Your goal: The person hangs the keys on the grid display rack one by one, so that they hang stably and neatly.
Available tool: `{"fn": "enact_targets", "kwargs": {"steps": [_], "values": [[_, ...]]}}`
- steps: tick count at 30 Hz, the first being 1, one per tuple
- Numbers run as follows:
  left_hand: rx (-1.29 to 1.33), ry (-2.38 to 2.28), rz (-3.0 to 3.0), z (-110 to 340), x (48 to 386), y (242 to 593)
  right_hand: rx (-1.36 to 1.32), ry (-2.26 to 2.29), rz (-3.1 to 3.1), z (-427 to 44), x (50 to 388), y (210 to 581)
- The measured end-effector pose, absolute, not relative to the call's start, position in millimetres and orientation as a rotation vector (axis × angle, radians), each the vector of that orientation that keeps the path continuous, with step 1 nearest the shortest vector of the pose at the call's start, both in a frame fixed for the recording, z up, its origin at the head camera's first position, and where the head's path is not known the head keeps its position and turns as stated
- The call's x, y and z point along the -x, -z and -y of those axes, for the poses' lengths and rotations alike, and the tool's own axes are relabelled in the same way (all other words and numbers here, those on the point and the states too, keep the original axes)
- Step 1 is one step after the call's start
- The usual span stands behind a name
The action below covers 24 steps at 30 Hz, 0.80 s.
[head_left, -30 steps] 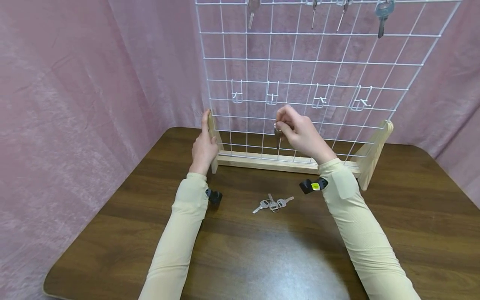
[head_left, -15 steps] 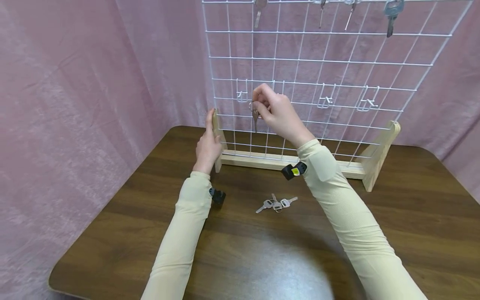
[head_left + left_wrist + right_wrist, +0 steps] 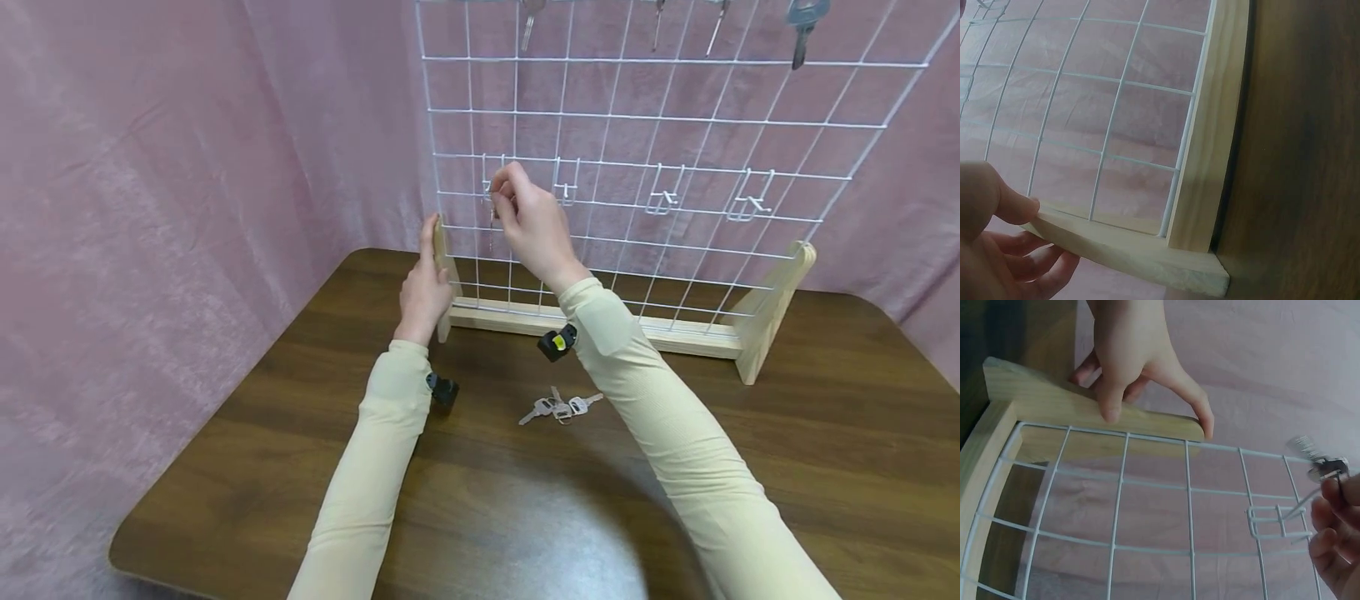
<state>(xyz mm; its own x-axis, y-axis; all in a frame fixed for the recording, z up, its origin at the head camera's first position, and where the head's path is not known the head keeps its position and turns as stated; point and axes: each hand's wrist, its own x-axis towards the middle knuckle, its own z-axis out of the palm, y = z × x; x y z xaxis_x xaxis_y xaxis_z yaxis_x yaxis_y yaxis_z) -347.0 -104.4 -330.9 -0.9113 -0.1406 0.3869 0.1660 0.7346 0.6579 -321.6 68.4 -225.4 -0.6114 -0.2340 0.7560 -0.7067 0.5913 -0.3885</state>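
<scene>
My right hand [image 3: 534, 229] pinches a small key [image 3: 1327, 469] with finger and thumb, in front of the leftmost hook [image 3: 1279, 519] on the white wire grid [image 3: 637, 117]. The key's blade looks blurred in the right wrist view, and whether its ring touches the hook I cannot tell. In the head view my right fingers cover most of that hook. My left hand [image 3: 426, 296] holds the left wooden side piece [image 3: 1116, 244] of the stand, thumb on the inner face and fingers around the outer side.
Several loose keys [image 3: 561, 407] lie together on the brown table [image 3: 480, 517]. Other keys, one with a bluish head [image 3: 807, 15], hang along the grid's top. More white hooks [image 3: 663, 202] sit right of my hand. A pink curtain [image 3: 187, 208] hangs behind.
My right hand has moved left and upward with the key, from the grid's lower middle to the leftmost hook. The left hand stays on the wooden side piece; the head view has shifted slightly.
</scene>
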Motion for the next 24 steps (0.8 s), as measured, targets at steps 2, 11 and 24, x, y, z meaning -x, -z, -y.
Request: {"fn": "enact_targets", "kwargs": {"steps": [2, 11, 24], "values": [[0.017, 1.012, 2.517, 104.0, 346.9, 330.8, -0.713, -0.919, 2.127, -65.4, 321.6, 225.0], [0.010, 1.011, 2.504, 102.7, 343.0, 330.4, -0.600, -0.943, 2.104, -55.8, 324.8, 226.9], [0.009, 1.003, 2.511, 102.8, 340.9, 330.5, -0.576, -0.987, 2.110, -57.9, 325.5, 231.0]]}}
